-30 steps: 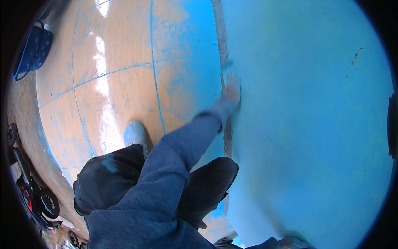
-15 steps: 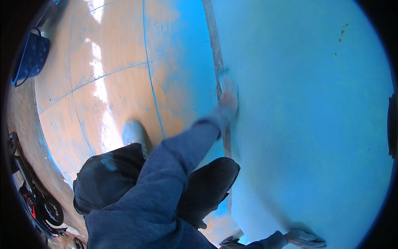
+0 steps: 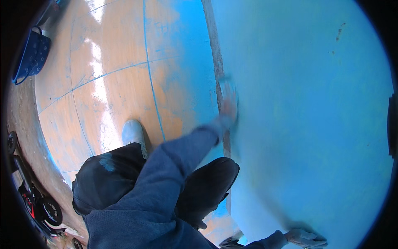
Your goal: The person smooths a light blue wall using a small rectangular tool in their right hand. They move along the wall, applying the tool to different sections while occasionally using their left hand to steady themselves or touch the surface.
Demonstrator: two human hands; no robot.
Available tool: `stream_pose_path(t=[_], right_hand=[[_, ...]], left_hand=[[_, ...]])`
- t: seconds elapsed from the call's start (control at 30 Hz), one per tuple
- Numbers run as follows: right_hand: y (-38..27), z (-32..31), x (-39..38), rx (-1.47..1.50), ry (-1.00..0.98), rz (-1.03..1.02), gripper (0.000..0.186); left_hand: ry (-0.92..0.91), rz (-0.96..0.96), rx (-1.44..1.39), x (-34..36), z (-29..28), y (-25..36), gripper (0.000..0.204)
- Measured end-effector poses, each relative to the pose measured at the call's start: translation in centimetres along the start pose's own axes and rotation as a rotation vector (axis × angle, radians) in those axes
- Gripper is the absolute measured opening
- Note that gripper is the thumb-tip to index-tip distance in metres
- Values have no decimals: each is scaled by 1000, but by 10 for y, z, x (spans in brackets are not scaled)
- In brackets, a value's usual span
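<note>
My left hand (image 3: 229, 103) reaches forward along the low edge of a blue-painted wall (image 3: 306, 124), just beside the grey strip where wall meets floor. It is smeared by motion. A thin bluish-green piece (image 3: 225, 78) shows past its fingertips, pressed toward the wall; its kind cannot be made out. At the lower right, my right hand (image 3: 306, 238) rests against the wall with fingers stretched out, holding nothing. Pale dust seems to coat it.
The tan tiled floor (image 3: 120, 87) carries blue smears and a bright reflection. A dark blue basket (image 3: 34, 56) stands at the far left. Lower left, a black wheeled object (image 3: 41, 207) has red parts. My shoe (image 3: 133, 133) and bent knees are close to the wall.
My left hand has slid slightly back toward me along the wall's low edge, with the bluish-green piece. My right hand stays in place against the wall.
</note>
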State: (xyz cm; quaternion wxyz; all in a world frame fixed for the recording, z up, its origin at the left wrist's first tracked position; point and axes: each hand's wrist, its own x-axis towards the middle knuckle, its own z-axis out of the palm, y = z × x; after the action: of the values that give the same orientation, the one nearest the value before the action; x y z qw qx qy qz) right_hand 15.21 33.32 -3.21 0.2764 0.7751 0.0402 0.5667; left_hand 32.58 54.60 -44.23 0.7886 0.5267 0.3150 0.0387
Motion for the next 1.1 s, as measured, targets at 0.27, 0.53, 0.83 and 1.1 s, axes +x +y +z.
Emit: stream_pose_path(t=[0.27,0.53,0.83,1.1], right_hand=[[-1,-4,3,13,-4,-15,50],[3,0,-6,6,11,10,53],[3,1,-6,-6,16,25,57],[6,-1,-5,-55,2,-9,57]], left_hand=[[-40,90,-48,16,-2,42,59],[19,321,216,-111,49,42,61],[-64,186,-245,46,-11,80,58],[-32,202,-716,-74,50,62,58]])
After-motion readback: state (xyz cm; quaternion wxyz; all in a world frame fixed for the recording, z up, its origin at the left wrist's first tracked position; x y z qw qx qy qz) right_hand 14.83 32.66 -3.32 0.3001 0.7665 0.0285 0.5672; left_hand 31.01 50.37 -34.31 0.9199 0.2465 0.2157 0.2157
